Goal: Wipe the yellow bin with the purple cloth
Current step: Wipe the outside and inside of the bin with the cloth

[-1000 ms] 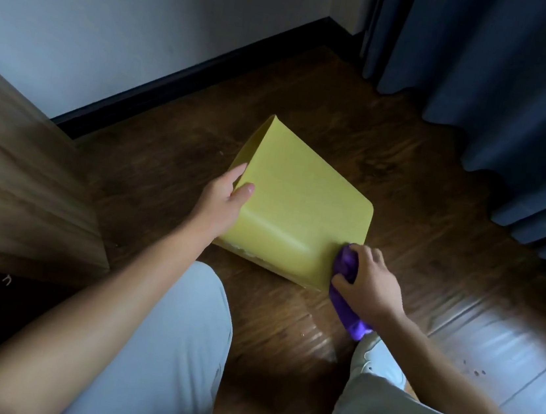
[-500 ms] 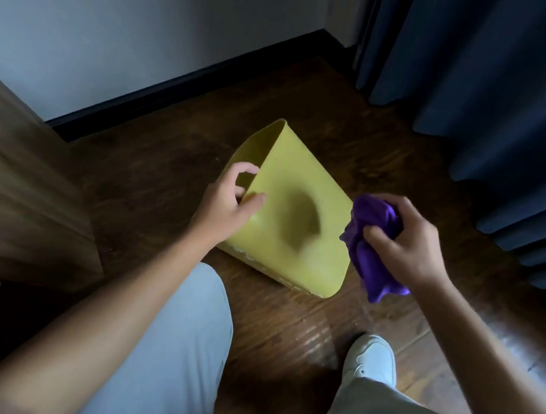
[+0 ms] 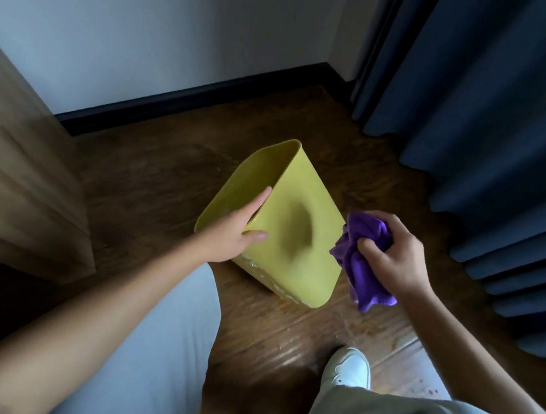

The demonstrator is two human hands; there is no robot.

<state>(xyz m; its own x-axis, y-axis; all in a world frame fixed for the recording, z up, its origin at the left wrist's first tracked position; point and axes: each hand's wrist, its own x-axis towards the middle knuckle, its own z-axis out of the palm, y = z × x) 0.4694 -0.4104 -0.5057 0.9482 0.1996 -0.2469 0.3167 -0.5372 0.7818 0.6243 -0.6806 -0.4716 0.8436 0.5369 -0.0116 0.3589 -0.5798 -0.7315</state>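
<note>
The yellow bin (image 3: 298, 244) is lying tilted on the wooden floor (image 3: 165, 173), near the corner between the wall and the blue curtain (image 3: 503, 114); the left hand (image 3: 234, 233) is holding its side edge, with the fingers going straight along one face and the thumb pressing on the other; the right hand (image 3: 393, 252) is gripping the bunched purple cloth (image 3: 362, 255) just beside the bin, with the fingers curled around it; whether the cloth is touching the bin, I cannot tell.
</note>
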